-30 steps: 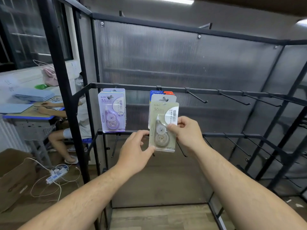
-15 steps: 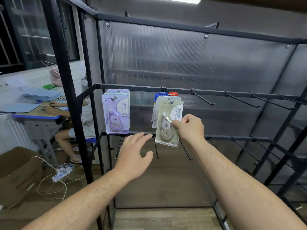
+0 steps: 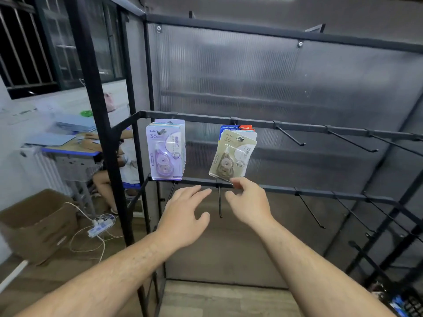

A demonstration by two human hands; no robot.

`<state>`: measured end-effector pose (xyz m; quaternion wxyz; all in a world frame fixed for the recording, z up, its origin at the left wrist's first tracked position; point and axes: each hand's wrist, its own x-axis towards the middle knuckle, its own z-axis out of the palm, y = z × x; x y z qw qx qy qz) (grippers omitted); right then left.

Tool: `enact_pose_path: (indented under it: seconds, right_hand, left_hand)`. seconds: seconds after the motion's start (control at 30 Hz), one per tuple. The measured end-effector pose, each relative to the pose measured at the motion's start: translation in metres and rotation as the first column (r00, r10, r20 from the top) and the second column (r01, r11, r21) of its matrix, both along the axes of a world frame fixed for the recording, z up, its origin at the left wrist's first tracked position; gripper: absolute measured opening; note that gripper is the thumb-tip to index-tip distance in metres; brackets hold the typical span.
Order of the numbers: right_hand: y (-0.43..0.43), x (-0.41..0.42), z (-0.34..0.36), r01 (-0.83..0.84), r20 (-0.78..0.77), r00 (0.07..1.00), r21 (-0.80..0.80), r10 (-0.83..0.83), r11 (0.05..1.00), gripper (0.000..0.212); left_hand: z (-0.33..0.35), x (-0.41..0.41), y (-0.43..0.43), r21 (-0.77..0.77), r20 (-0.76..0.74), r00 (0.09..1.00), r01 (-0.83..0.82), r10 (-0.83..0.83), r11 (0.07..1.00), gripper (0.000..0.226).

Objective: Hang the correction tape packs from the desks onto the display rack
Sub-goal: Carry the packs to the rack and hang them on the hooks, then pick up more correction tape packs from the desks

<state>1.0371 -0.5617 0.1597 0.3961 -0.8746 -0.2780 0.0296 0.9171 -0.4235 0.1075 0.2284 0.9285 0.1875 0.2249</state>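
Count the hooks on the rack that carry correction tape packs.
2, both on the upper rail: the leftmost hook holds purple packs, the next hook a beige pack with others partly hidden behind.

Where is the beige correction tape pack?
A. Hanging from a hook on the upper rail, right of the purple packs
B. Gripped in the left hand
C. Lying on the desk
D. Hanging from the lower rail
A: the beige pack hangs tilted from a hook on the upper rail, right of the purple packs; the left hand is open and holds nothing.
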Motion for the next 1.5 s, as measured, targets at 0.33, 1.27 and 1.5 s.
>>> enact_pose_path:
  seconds: [0.33,1.27,1.5]
  right_hand:
    - [0.016,-0.042,-0.047,-0.435,0.029,0.892,-0.219,0.452,0.873,0.055]
    - [0.345,-0.53,-0.071,-0.842,-0.079,0.277,-0.5,0.957,0.202,0.056]
    - [0.436,-0.624,-0.091,-0.862,-0.132,0.126,-0.506,0.983,0.043,0.059]
  left_hand:
    - [-0.017,-0.071,-0.01,0.126,-0.177,0.954,-0.22,0.24,0.967,0.07]
    - [-0.056,-0.597,0.21,0.018,-0.446,0.539,-0.793,0.714,0.609,0.062]
    - [-0.072,-0.684,0.257,-0.028,-0.452,0.427,-0.885,0.784,0.466,0.063]
